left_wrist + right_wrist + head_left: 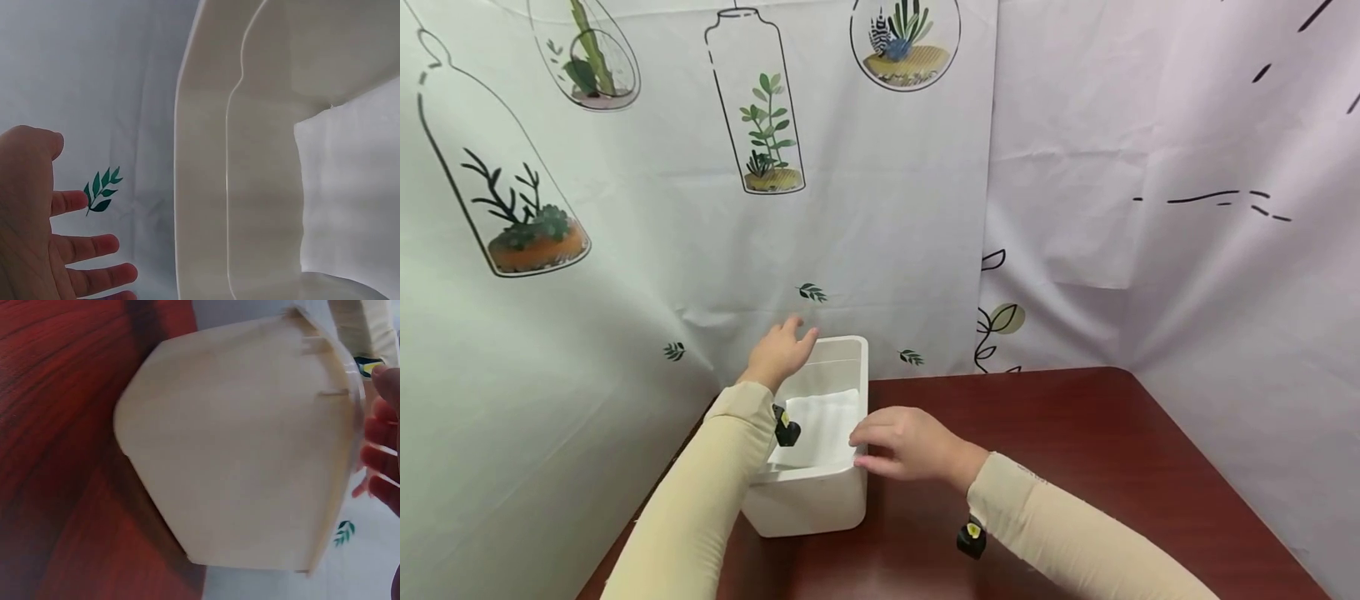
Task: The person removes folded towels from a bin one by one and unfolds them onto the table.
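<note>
A white plastic bin (808,504) stands on the table, with a flat white sheet (823,421), perhaps cloth or paper, lying inside on its bottom. Over the bin's far left part is my left hand (778,354), its fingers spread; the left wrist view shows the left hand (34,219) holding nothing, apart from the rim. My right hand (910,442) is at the bin's right rim, fingers loosely bent. In the right wrist view the right hand (386,440) is beside the rim, partly cut off; whether a fingertip touches it, I cannot tell.
The dark red wooden table (1037,467) extends to the right of the bin. Behind and at both sides hangs a white curtain (880,233) printed with plants and glass jars. A small black device (972,540) is on the right wrist.
</note>
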The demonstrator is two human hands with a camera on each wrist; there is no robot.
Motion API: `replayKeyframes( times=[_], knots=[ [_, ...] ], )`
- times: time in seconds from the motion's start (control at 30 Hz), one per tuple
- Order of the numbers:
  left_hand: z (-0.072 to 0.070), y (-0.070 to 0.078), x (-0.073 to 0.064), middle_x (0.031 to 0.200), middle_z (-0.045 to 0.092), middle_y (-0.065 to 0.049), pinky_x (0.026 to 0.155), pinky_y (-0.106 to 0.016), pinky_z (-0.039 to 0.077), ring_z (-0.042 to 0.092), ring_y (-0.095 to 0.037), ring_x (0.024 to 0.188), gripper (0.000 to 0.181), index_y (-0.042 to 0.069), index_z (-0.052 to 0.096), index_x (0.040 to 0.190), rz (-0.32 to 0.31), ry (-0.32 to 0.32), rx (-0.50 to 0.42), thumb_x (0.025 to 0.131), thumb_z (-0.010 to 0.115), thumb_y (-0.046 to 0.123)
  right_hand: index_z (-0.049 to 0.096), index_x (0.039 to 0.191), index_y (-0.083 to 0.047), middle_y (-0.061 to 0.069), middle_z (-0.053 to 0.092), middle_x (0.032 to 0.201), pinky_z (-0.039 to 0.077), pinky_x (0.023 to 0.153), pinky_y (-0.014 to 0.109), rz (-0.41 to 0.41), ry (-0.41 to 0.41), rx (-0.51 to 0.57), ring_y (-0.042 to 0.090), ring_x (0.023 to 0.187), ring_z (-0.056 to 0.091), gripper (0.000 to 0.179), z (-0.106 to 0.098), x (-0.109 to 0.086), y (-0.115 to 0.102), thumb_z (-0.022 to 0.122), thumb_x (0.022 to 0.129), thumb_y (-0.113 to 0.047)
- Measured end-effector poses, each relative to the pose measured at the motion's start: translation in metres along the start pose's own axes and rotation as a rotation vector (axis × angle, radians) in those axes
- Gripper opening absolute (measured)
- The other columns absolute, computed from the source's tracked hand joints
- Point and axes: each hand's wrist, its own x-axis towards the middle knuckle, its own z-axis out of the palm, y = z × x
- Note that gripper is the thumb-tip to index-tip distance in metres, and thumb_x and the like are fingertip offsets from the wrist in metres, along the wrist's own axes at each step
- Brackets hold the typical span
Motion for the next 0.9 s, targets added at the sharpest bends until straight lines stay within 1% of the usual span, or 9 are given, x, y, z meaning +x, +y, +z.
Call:
replayKeyframes(
  times=[0.07, 0.17, 0.4, 0.5, 0.6, 0.7, 0.77, 0.83, 0.9],
  knots=[
    [0.004, -0.001, 0.001, 0.150, 0.040, -0.031, 0.109, -0.062, 0.035, 0.042, -0.048, 0.136, 0.065, 0.006, 0.036, 0.153, -0.011, -0.016, 0.000, 0.105, 0.035, 0.050, 0.074, 0.100, -0.013, -0.004, 0.072, 0.102, 0.051, 0.092, 0.017, -0.031, 0.012, -0.002, 0.008, 0.098, 0.067, 0.019, 0.006, -0.003, -0.001, 0.080, 0.088, -0.027],
    [0.007, -0.004, 0.003, 0.151, 0.038, -0.031, 0.110, -0.062, 0.035, 0.041, -0.047, 0.138, 0.066, 0.005, 0.036, 0.153, -0.024, -0.043, 0.007, 0.106, 0.033, 0.051, 0.072, 0.098, -0.013, -0.004, 0.070, 0.103, 0.050, 0.090, 0.016, -0.051, 0.031, -0.012, 0.008, 0.097, 0.065, 0.019, 0.013, -0.008, -0.001, 0.082, 0.087, -0.026],
    [0.009, -0.007, 0.009, 0.149, 0.042, -0.030, 0.110, -0.061, 0.035, 0.041, -0.045, 0.138, 0.065, 0.004, 0.040, 0.150, -0.016, -0.055, -0.032, 0.106, 0.033, 0.050, 0.070, 0.093, -0.013, -0.002, 0.070, 0.101, 0.052, 0.088, 0.017, -0.057, 0.097, -0.048, 0.010, 0.094, 0.065, 0.018, 0.022, -0.014, -0.001, 0.084, 0.085, -0.022],
    [0.013, -0.008, 0.012, 0.148, 0.046, -0.028, 0.109, -0.060, 0.036, 0.044, -0.045, 0.136, 0.065, 0.003, 0.043, 0.148, -0.035, -0.061, -0.066, 0.106, 0.032, 0.051, 0.070, 0.091, -0.013, -0.001, 0.070, 0.101, 0.052, 0.088, 0.017, -0.044, 0.110, -0.034, 0.010, 0.094, 0.065, 0.018, 0.024, -0.015, -0.001, 0.084, 0.085, -0.023],
    [0.020, -0.010, 0.015, 0.143, 0.051, -0.027, 0.102, -0.056, 0.044, 0.055, -0.043, 0.125, 0.063, 0.003, 0.046, 0.145, -0.079, -0.079, -0.136, 0.106, 0.032, 0.051, 0.071, 0.091, -0.014, -0.002, 0.071, 0.101, 0.051, 0.090, 0.017, -0.033, 0.116, -0.021, 0.010, 0.096, 0.065, 0.018, 0.026, -0.016, -0.002, 0.084, 0.085, -0.023],
    [0.032, -0.015, 0.018, 0.145, 0.050, -0.024, 0.086, -0.049, 0.053, 0.064, -0.038, 0.108, 0.062, 0.004, 0.044, 0.147, -0.154, -0.122, -0.247, 0.106, 0.034, 0.050, 0.071, 0.091, -0.014, -0.002, 0.071, 0.101, 0.051, 0.091, 0.017, -0.035, 0.124, -0.023, 0.011, 0.096, 0.065, 0.018, 0.027, -0.016, -0.003, 0.085, 0.084, -0.023],
    [0.041, -0.019, 0.021, 0.145, 0.050, -0.024, 0.077, -0.043, 0.055, 0.067, -0.034, 0.098, 0.063, 0.005, 0.041, 0.150, -0.206, -0.158, -0.322, 0.107, 0.035, 0.050, 0.071, 0.090, -0.014, -0.002, 0.072, 0.101, 0.051, 0.092, 0.017, -0.041, 0.130, -0.029, 0.011, 0.096, 0.066, 0.019, 0.027, -0.016, -0.004, 0.086, 0.083, -0.023],
    [0.051, -0.026, 0.024, 0.147, 0.047, -0.024, 0.073, -0.040, 0.055, 0.067, -0.033, 0.095, 0.063, 0.004, 0.038, 0.152, -0.237, -0.187, -0.380, 0.107, 0.036, 0.048, 0.071, 0.090, -0.014, -0.003, 0.072, 0.101, 0.051, 0.093, 0.018, -0.043, 0.134, -0.034, 0.011, 0.096, 0.066, 0.019, 0.027, -0.015, -0.004, 0.086, 0.083, -0.023],
    [0.059, -0.033, 0.027, 0.144, 0.048, -0.026, 0.072, -0.041, 0.056, 0.069, -0.034, 0.093, 0.062, 0.003, 0.037, 0.152, -0.240, -0.214, -0.417, 0.107, 0.037, 0.046, 0.071, 0.090, -0.014, -0.003, 0.072, 0.101, 0.051, 0.093, 0.018, -0.044, 0.138, -0.041, 0.011, 0.096, 0.066, 0.019, 0.027, -0.014, -0.004, 0.086, 0.083, -0.023]
  ],
)
